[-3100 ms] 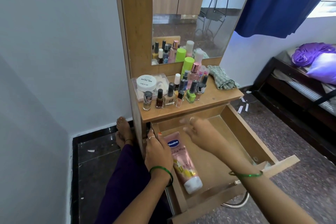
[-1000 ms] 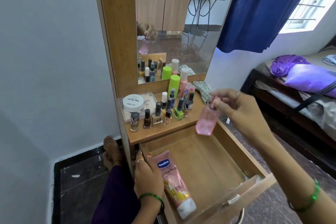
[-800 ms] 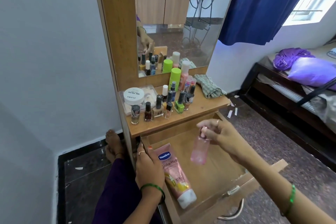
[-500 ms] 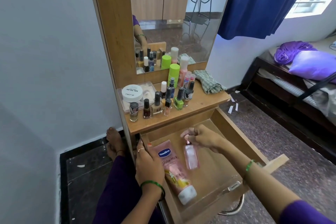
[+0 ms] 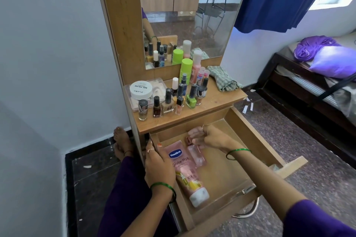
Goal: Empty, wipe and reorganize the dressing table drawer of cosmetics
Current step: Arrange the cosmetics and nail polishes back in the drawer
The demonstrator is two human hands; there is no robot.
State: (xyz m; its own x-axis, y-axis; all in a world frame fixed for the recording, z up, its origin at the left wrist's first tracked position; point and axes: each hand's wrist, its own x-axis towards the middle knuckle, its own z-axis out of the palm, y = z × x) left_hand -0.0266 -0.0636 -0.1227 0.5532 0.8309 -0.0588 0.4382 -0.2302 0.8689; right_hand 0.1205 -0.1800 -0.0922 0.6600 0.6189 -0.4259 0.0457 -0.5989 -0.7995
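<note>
The wooden drawer (image 5: 248, 131) of the dressing table stands pulled out. A pink Vaseline tube (image 5: 185, 173) lies along its left side, cap toward me. Beside it lies a clear pink spray bottle (image 5: 197, 155). My right hand (image 5: 209, 137) is over the bottle's top end, fingers curled around its neck. My left hand (image 5: 157, 165) grips the drawer's left wall, thumb inside next to the tube. Several nail polish bottles (image 5: 167, 102), a green-capped can (image 5: 185, 70) and a white jar (image 5: 140, 89) stand on the tabletop.
A folded checked cloth (image 5: 223, 81) lies on the tabletop's right end, below the mirror (image 5: 192, 15). A bed (image 5: 312, 86) with purple bedding stands at the right. My bare feet (image 5: 121, 140) rest on the floor left of the table, by the wall.
My right hand brought the pink spray bottle down from above the tabletop into the drawer and laid it flat beside the Vaseline tube. My left hand stayed on the drawer's left wall.
</note>
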